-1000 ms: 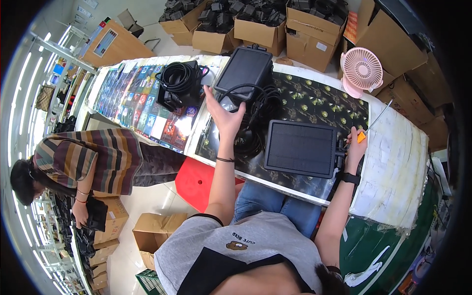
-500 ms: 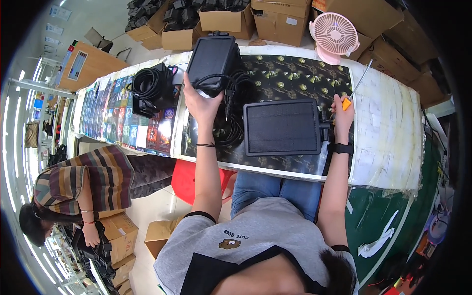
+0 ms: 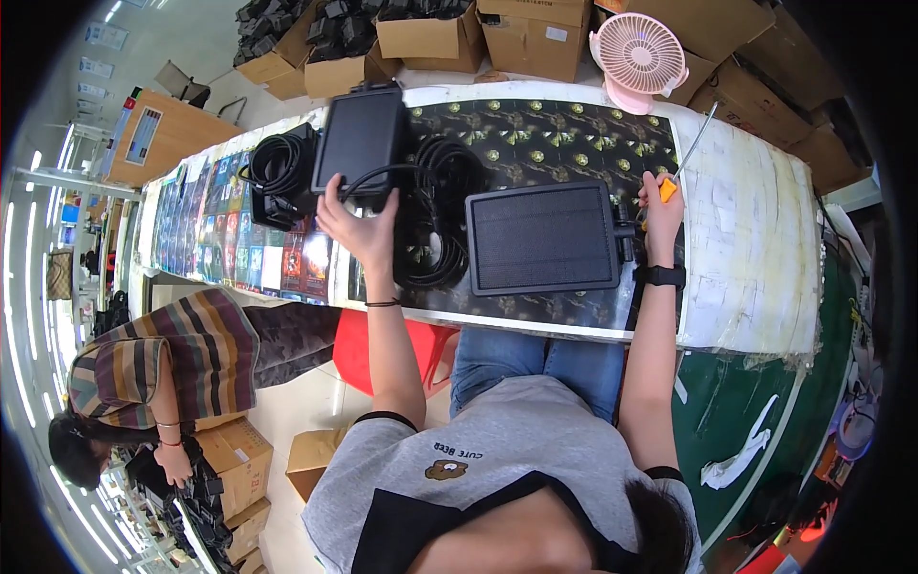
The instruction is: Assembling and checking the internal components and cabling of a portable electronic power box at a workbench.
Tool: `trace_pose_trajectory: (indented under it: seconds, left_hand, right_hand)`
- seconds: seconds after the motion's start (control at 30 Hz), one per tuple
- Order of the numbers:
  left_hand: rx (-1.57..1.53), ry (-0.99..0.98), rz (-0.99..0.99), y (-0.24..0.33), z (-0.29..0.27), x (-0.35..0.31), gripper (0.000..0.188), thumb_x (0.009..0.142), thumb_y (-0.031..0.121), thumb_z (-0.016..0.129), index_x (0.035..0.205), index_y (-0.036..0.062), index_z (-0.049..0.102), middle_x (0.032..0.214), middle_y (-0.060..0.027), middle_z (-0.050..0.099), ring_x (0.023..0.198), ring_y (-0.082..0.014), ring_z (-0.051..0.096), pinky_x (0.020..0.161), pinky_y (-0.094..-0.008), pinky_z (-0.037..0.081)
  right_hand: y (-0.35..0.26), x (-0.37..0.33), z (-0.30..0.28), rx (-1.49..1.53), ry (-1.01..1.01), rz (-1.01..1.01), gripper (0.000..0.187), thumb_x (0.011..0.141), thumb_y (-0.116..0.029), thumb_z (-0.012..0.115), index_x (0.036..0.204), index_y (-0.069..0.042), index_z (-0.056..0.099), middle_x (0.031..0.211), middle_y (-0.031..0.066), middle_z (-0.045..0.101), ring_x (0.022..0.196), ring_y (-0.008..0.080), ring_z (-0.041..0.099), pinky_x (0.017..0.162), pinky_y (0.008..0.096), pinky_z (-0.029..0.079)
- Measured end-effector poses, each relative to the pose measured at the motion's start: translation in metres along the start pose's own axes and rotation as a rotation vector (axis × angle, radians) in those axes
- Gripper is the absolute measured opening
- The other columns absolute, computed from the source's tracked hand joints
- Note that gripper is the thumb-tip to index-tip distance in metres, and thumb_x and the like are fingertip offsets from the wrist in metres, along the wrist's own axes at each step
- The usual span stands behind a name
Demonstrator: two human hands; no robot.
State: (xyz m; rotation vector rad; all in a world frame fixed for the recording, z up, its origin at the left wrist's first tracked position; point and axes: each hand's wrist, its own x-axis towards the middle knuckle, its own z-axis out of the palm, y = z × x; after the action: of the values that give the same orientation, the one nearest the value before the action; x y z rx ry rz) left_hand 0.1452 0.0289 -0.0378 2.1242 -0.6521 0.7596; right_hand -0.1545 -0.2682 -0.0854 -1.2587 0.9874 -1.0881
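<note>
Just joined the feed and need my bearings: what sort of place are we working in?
Most likely a small assembly or packing workshop. Open cardboard boxes of black parts line the back of the covered workbench, black panel units and coiled cables lie on it, and the right hand holds a screwdriver.

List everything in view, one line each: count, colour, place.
solar panel: one, black, flat on the table in front of the person
second panel: one, black, at the table's far left, under the left hand's fingers
cable coils: several, black, between and left of the panels
screwdriver: one, orange handle, in the right hand
fan: one, pink, far table edge
cardboard boxes: several, brown, behind the table
table: one, patterned covers
stool: one, red, under the table
co-worker: one, striped top, bending at lower left
left hand: on the second panel
right hand: gripping the screwdriver
</note>
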Motion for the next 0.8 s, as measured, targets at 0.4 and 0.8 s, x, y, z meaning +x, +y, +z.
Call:
trace_pose_trajectory:
  seconds: [0.4, 0.8]
  left_hand:
    - [0.330, 0.024, 0.053, -0.011, -0.054, 0.001, 0.081, 0.074, 0.026, 0.081, 0.141, 0.0048, 0.040, 0.139, -0.0310, 0.036, 0.127, -0.0465, 0.039, 0.106, -0.0488, 0.034]
    - [0.286, -0.568, 0.464, 0.054, -0.035, -0.027, 0.065, 0.074, 0.030, 0.076, 0.133, 0.0172, 0.053, 0.139, -0.0048, 0.049, 0.133, -0.0256, 0.041, 0.107, -0.0482, 0.033]
  right_hand:
    - [0.002, 0.002, 0.000, -0.007, -0.006, -0.003, 0.021, 0.092, -0.017, 0.068, 0.089, -0.010, 0.048, 0.071, -0.0001, 0.056, 0.060, 0.0062, 0.053, 0.056, 0.0197, 0.042]
    - [0.001, 0.002, 0.002, 0.002, -0.019, -0.026, 0.020, 0.092, -0.015, 0.068, 0.088, -0.011, 0.049, 0.071, -0.0002, 0.056, 0.061, 0.0062, 0.054, 0.055, 0.0194, 0.044]
